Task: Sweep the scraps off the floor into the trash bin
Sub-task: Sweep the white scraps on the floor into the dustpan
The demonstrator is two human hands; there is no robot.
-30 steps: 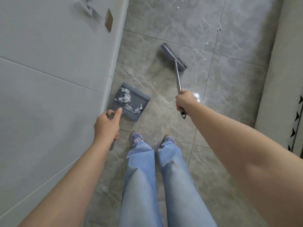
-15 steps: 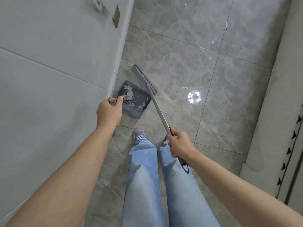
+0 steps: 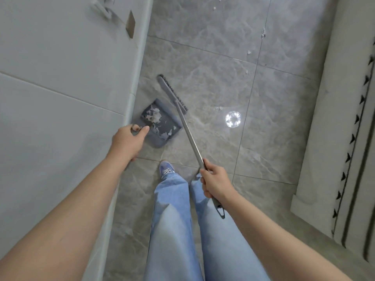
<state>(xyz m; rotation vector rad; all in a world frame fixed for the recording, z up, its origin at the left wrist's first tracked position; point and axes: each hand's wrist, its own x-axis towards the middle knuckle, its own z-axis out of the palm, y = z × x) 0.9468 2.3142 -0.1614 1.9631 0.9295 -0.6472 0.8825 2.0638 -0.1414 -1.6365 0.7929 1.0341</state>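
Observation:
A grey dustpan (image 3: 169,123) sits on the grey tiled floor (image 3: 203,47) by the white wall, with white paper scraps (image 3: 154,116) lying in it. My left hand (image 3: 127,140) grips the top of the dustpan's upright handle. My right hand (image 3: 215,182) grips the metal handle of a grey broom (image 3: 189,132), whose brush head (image 3: 172,93) rests at the dustpan's far edge. Loose white scraps (image 3: 249,51) lie further out on the floor, and one (image 3: 219,108) lies near the broom head. No trash bin shows.
A white tiled wall (image 3: 60,78) with a corner edge stands close on the left. A pale wall or door with dark trim (image 3: 345,138) runs along the right. My legs in blue jeans (image 3: 172,220) and a blue shoe (image 3: 166,169) are below the dustpan. A ceiling light's reflection (image 3: 233,119) shines on the floor.
My right hand pulled the broom back toward me, dragging the brush head from the middle of the floor to the dustpan's edge. My left hand kept its hold on the dustpan handle.

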